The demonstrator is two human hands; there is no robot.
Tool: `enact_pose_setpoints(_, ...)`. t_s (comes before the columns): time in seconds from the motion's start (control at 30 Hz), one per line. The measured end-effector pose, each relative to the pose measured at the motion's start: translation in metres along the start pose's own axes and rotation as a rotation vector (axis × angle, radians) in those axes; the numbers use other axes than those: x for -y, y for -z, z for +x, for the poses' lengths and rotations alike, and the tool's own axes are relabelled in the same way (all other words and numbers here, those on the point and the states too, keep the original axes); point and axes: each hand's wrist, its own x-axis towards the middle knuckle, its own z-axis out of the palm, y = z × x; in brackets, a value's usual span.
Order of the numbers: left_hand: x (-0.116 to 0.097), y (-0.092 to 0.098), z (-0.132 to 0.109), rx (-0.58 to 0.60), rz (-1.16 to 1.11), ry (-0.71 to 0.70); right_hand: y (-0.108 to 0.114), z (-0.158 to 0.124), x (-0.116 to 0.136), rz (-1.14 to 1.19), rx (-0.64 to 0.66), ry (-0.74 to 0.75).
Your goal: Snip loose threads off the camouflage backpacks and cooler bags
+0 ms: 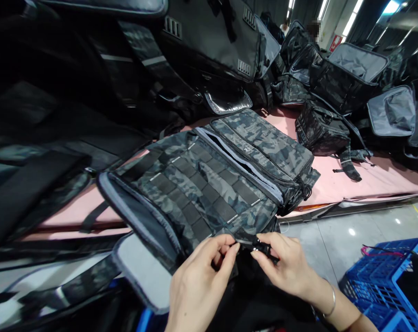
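Observation:
A dark camouflage bag [209, 180] lies across the pink table edge before me, with rows of black webbing on its panel and its grey-edged openings gaping. At its near side my left hand [209, 272] is closed, thumb and forefinger pinching a short strap [244, 239]. Just right of it, my right hand [288, 263] grips a small black buckle [264, 248] between thumb and fingers. The hands are a short distance apart. Exactly how strap and buckle join is hidden by the fingers.
Black and camouflage bags are piled at left and behind. A small camouflage bag [321, 129] sits on the pink tabletop [378, 177], near open grey-lined bags [350, 76]. Blue plastic crates [371, 272] stand on the floor at lower right. A person is partly visible far back.

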Motion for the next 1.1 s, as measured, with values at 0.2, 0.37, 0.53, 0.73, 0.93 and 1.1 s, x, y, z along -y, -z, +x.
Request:
enact_pose_setpoints(0.2, 0.007, -0.003, -0.001, 0.045, -0.054, 0.057, -0.011, -0.003, -0.003, -0.044, -0.055, 0.019)
enact_pose_setpoints(0.37, 0.014, -0.008, -0.001, 0.077, -0.192, 0.111, -0.027, -0.005, -0.012, -0.008, -0.149, 0.041)
enact_pose_setpoints(0.53, 0.016, -0.009, 0.000, 0.108, -0.255, 0.120, -0.039, -0.003, -0.019, 0.204, -0.213, 0.011)
enact_pose_setpoints(0.73, 0.012, -0.007, 0.003, 0.120, -0.256, 0.100, -0.054, -0.005, -0.017, 0.641, -0.154, -0.308)
enact_pose_setpoints(0.93, 0.012, -0.009, 0.003, 0.146, -0.249, 0.072, -0.057, 0.000, -0.010, 0.916, -0.066, -0.445)
enact_pose_setpoints(1.1, 0.009, -0.008, 0.002, 0.087, -0.238, 0.068, -0.052, 0.004, -0.006, 0.787, -0.074, -0.391)
